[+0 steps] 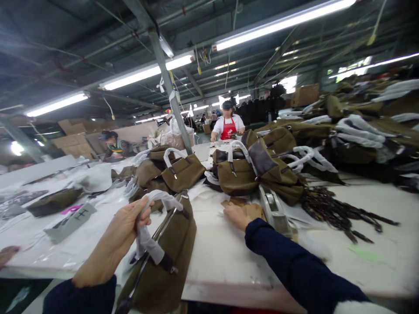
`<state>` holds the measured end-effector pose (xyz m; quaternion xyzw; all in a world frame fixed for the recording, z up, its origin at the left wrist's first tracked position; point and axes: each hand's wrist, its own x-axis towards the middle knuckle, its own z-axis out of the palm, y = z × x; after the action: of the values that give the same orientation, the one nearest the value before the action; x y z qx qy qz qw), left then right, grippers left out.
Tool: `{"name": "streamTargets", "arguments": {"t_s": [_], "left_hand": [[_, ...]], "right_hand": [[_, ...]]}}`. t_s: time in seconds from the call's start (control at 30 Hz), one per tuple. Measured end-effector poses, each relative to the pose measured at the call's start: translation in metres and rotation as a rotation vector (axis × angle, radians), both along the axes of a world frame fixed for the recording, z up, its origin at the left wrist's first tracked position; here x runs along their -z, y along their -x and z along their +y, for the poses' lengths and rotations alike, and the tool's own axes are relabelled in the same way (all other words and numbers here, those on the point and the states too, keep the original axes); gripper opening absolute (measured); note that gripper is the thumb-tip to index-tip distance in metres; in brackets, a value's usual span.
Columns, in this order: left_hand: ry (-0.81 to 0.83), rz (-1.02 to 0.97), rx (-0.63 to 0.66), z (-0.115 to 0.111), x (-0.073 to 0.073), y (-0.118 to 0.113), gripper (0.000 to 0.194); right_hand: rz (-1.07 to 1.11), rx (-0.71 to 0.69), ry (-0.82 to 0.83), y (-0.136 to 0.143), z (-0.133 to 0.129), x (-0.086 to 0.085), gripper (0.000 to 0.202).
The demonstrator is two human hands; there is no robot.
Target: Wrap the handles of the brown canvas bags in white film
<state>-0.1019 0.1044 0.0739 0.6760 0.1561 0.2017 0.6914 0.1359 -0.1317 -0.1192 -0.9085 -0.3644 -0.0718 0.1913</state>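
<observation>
My left hand (132, 222) is closed around the white-wrapped handle (149, 242) of an olive handbag (163, 270). The bag leans at the table's front edge, its long metal zip facing up and left. Farther right, my right hand (237, 216) has its fingers curled at some flat brown paper pieces (255, 211) on the table; the fingertips are partly hidden. Just beyond that hand stands a grey tape dispenser (275, 209). Another olive handbag (237, 174) with a wrapped white handle sits upright behind the paper.
More olive bags (183, 172) stand across the white table (219, 266), with a large heap (353, 135) at right. Dark straps (340, 209) lie in a bundle. A person in a red apron (228, 126) works opposite, another person (114, 146) at left. A stranger's hand (8, 255) shows at the left edge.
</observation>
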Motion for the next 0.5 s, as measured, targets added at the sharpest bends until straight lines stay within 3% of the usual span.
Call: {"name": "streamTargets", "arguments": {"t_s": [0.07,0.17,0.27,0.37,0.5], "left_hand": [[0.016,-0.016,0.02,-0.003,-0.002,-0.002,0.037],[0.041,-0.032,0.054,-0.01,-0.006,-0.005,0.038],[0.058,-0.047,0.109,-0.018,-0.007,-0.009,0.036],[0.06,-0.012,0.191,-0.022,-0.004,-0.013,0.036],[0.021,0.046,0.262,-0.022,-0.004,-0.015,0.042]], "right_hand": [[0.092,-0.049,-0.111,0.0,0.006,-0.008,0.017],[0.23,-0.184,-0.282,0.011,0.018,-0.034,0.021],[0.374,-0.352,-0.42,0.039,0.023,-0.069,0.025],[0.682,-0.553,-0.575,0.073,0.023,-0.101,0.021],[0.95,-0.663,-0.546,0.103,0.039,-0.128,0.018]]}}
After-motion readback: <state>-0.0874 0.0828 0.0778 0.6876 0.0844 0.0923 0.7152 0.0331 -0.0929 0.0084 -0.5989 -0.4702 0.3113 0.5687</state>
